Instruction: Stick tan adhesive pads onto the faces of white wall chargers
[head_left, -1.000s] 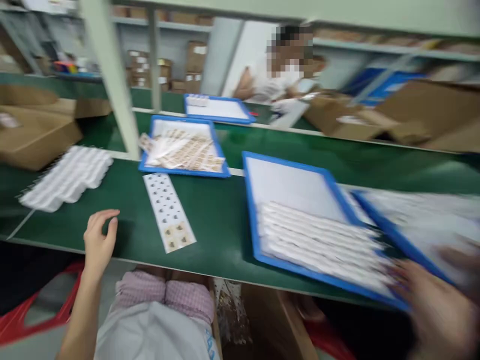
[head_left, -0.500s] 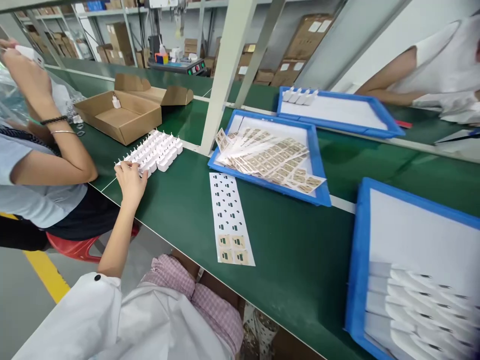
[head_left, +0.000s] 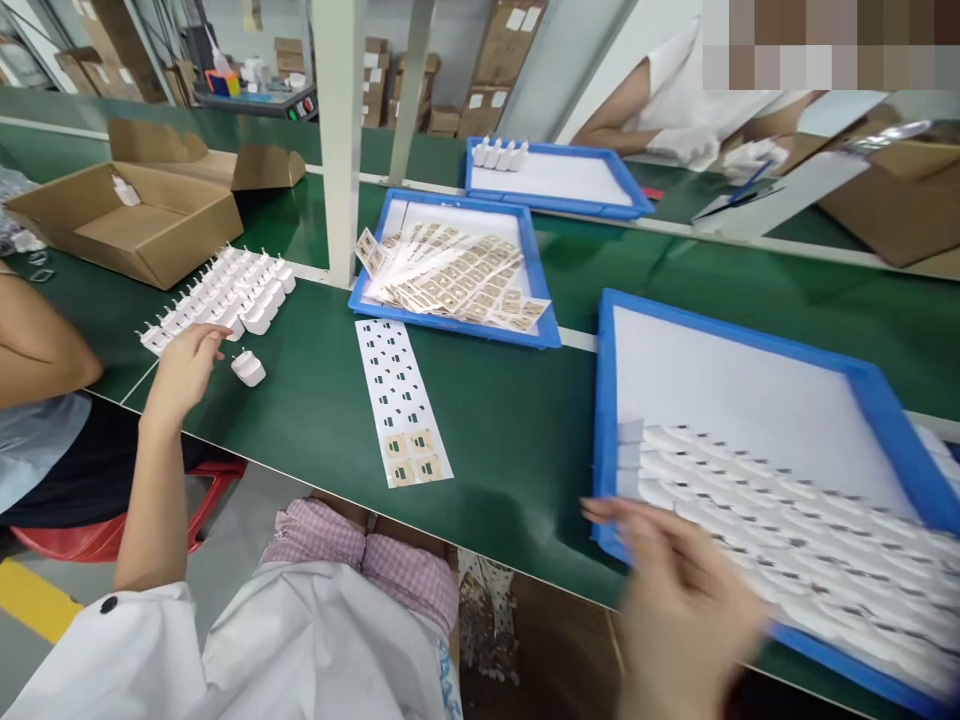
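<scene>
- The left hand (head_left: 182,372) rests on the green bench (head_left: 517,440) at the near left, fingers loosely spread and holding nothing; its fingertips reach the near edge of the block of white plug adapters (head_left: 221,295).
- 1 loose adapter (head_left: 248,368) lies on its side just right of that hand, apart from the block, near enough to be pinched up without stretching.
- The adapters in the block stand in tight rows with prongs up, probably so each can be lifted out singly.
- The right hand (head_left: 679,610) is blurred at the near right, fingers spread wide and empty, over the near left corner of the big blue tray (head_left: 750,335).
- White pieces (head_left: 780,520) lie in overlapping rows in that tray's near half; the far half is bare white, so the tray seems to be filled or emptied from 1 end.
- A label sheet (head_left: 403,400) lies flat between the 2 hands, mostly peeled, with 4 tan labels (head_left: 411,457) left at its near end, all within reach.
- Further off, a smaller blue tray (head_left: 536,290) holds fanned label sheets, a ready stock behind the working sheet.
- An open cardboard box (head_left: 127,220) sits at the far left; another person's arm (head_left: 37,350) shows at the left edge.
</scene>
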